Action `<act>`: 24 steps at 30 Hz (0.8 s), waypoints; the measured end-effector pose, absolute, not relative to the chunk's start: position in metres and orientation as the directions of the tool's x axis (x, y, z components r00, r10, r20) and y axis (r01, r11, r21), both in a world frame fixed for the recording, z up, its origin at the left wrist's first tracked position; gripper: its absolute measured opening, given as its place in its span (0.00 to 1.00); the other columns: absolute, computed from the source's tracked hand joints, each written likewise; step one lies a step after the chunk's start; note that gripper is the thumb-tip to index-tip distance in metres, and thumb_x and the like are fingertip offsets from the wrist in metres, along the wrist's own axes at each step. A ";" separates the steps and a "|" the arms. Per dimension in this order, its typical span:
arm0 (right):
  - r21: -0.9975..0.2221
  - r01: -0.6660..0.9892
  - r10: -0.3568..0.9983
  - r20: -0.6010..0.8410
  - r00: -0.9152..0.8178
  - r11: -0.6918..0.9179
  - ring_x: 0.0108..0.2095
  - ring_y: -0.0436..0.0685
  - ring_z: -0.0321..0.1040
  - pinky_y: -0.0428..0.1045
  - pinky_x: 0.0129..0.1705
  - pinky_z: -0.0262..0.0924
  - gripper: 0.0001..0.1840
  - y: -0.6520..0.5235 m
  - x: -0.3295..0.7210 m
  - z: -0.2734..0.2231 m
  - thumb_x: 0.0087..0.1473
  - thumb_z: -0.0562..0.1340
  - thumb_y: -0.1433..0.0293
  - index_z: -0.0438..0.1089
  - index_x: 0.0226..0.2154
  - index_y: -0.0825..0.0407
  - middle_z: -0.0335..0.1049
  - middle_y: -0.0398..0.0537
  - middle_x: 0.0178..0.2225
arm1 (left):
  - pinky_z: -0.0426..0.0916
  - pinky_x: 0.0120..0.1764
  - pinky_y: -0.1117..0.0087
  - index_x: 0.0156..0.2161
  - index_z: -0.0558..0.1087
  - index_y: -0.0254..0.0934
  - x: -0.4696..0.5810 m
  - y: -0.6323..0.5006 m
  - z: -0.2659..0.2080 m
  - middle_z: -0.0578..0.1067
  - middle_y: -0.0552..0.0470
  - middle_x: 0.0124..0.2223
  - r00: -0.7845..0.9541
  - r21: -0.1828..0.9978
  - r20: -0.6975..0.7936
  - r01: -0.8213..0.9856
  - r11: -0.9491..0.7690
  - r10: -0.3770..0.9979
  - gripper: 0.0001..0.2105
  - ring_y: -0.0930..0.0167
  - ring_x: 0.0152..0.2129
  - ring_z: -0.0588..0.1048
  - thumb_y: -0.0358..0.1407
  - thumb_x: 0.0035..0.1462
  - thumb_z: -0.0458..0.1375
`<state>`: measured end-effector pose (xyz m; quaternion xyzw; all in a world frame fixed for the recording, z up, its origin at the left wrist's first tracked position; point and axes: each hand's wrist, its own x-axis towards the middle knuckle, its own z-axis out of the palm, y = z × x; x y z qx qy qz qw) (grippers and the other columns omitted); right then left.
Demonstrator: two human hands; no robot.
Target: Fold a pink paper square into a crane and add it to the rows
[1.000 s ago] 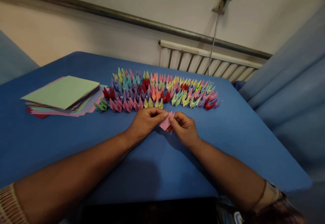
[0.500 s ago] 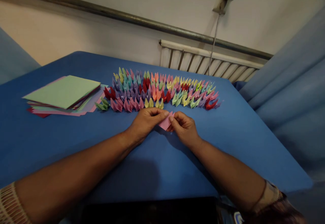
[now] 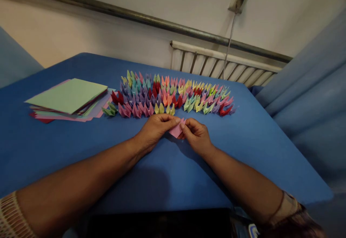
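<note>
Between my two hands is a small piece of folded pink paper (image 3: 176, 131), held just above the blue table (image 3: 129, 191). My left hand (image 3: 158, 127) pinches its upper left side with thumb and fingers. On the other side, my right hand (image 3: 196, 134) grips the paper's right edge, thumb on top and fingers curled behind. A pointed tip of the paper sticks up between the thumbs; its underside is hidden. Just beyond my hands stand rows of folded paper cranes (image 3: 167, 99) in many colours.
At the left lies a stack of coloured paper sheets (image 3: 70, 95), pale green on top. Behind the table are a white radiator (image 3: 200, 59), a metal pipe (image 3: 129, 16) and a wall socket with a cord (image 3: 239, 0). A blue curtain (image 3: 310, 83) hangs at the right.
My hands and the pink paper keep almost the same position and grip. The view has shifted very slightly.
</note>
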<state>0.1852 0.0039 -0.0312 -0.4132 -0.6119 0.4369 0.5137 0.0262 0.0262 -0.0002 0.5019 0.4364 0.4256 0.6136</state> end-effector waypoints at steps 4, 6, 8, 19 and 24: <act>-0.959 0.068 0.955 0.266 -0.130 0.276 0.22 0.50 0.70 0.45 0.26 0.64 0.15 0.004 0.185 -0.031 0.59 0.61 0.57 0.66 0.28 0.50 0.71 0.41 0.21 | 0.64 0.34 0.71 0.30 0.79 0.33 0.026 0.027 -0.002 0.77 0.51 0.29 0.272 0.985 -0.112 -0.100 0.144 0.956 0.12 0.73 0.26 0.71 0.42 0.47 0.69; -0.957 0.073 0.955 0.269 -0.126 0.279 0.21 0.50 0.70 0.45 0.26 0.64 0.15 0.004 0.185 -0.031 0.58 0.61 0.57 0.66 0.28 0.50 0.71 0.40 0.21 | 0.64 0.33 0.71 0.30 0.79 0.33 0.026 0.027 -0.002 0.77 0.51 0.28 0.283 0.985 -0.112 -0.093 0.144 0.953 0.12 0.73 0.26 0.71 0.42 0.47 0.69; -0.957 0.067 0.954 0.273 -0.125 0.283 0.21 0.49 0.70 0.45 0.25 0.64 0.15 0.004 0.185 -0.031 0.58 0.61 0.57 0.66 0.28 0.50 0.71 0.40 0.21 | 0.64 0.33 0.71 0.30 0.79 0.33 0.026 0.027 -0.001 0.77 0.51 0.28 0.283 0.987 -0.111 -0.079 0.138 0.953 0.12 0.73 0.26 0.71 0.42 0.47 0.68; -0.956 0.045 0.949 0.283 -0.142 0.291 0.22 0.49 0.70 0.45 0.25 0.64 0.12 0.004 0.184 -0.033 0.59 0.61 0.61 0.66 0.28 0.50 0.71 0.40 0.21 | 0.64 0.31 0.72 0.28 0.77 0.34 0.027 0.025 0.001 0.75 0.53 0.27 0.239 1.000 -0.007 -0.016 0.011 0.971 0.11 0.74 0.25 0.70 0.41 0.49 0.66; -0.944 0.077 0.940 0.306 -0.149 0.320 0.22 0.49 0.69 0.45 0.26 0.64 0.13 0.004 0.184 -0.033 0.60 0.60 0.60 0.67 0.28 0.50 0.71 0.40 0.22 | 0.67 0.37 0.70 0.27 0.76 0.35 0.029 0.021 0.007 0.77 0.51 0.33 0.278 0.985 0.159 0.015 -0.169 0.947 0.10 0.71 0.31 0.73 0.40 0.51 0.64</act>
